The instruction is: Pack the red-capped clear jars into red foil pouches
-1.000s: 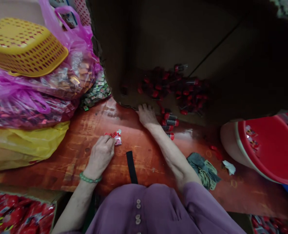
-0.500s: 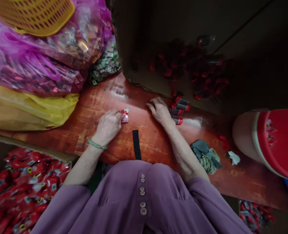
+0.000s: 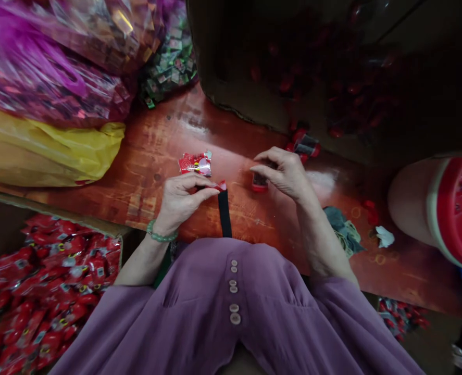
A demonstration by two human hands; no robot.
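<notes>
Red packet [image 3: 223,186], pinched in my left hand [image 3: 182,198]; red-ended container [image 3: 259,186], rightward, beneath my right hand [image 3: 284,171], whose grip I cannot tell.

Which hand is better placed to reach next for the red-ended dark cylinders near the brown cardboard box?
Right, I'd say: the right hand is nearer those cylinders, while the left hand is farther off, pinching a small red piece.

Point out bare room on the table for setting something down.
Bare table: between the yellow bag and red packets; between the black strap and right forearm. Crowded: by the right hand, with red tubes; from rag to bucket.
</notes>
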